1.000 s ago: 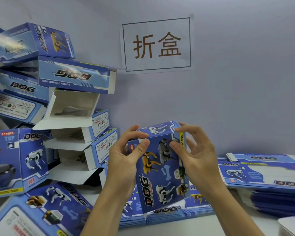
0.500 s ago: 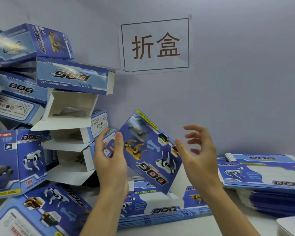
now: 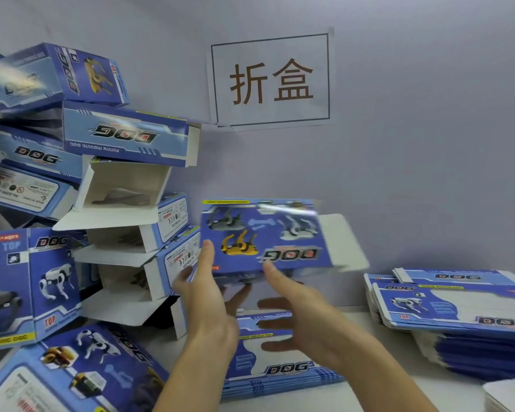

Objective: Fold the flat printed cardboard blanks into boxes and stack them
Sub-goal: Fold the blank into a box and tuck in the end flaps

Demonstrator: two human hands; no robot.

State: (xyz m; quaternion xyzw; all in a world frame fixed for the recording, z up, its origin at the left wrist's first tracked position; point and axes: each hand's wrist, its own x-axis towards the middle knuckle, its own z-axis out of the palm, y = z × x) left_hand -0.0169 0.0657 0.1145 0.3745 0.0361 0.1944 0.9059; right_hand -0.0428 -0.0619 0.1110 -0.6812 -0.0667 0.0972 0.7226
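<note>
A folded blue box (image 3: 265, 236), printed upside down with "DOG" and toy dogs, is seen in mid-air just above both hands, blurred, its white end flap (image 3: 339, 242) open to the right. The left hand (image 3: 204, 295) is held with fingers straight and relaxed, its grip wide; the thumb tip lies at the box's lower left corner, but whether it touches cannot be told through the blur. The right hand (image 3: 304, 319) is spread wide below the box, the fingers pointing left and the thumb raised toward the box's lower edge; nothing is gripped by it.

Directly below the box, a low pile of flat blanks (image 3: 280, 370) is laid on the white desk (image 3: 354, 394). To the right of the box, a taller stack of flat blanks (image 3: 458, 316) is set against the wall. To the left of the box, a leaning heap of folded boxes (image 3: 125, 185) is piled up, several with white open ends turned toward the camera; the nearest of them lies just beside the box's left edge. Farther left an upright box marked "TOP" (image 3: 27, 281) is stood, and below it a box lying flat (image 3: 81, 370) is seen at the desk's near left. Above the box, a paper sign (image 3: 271, 80) with two brown characters is taped to the grey wall (image 3: 428, 144).
</note>
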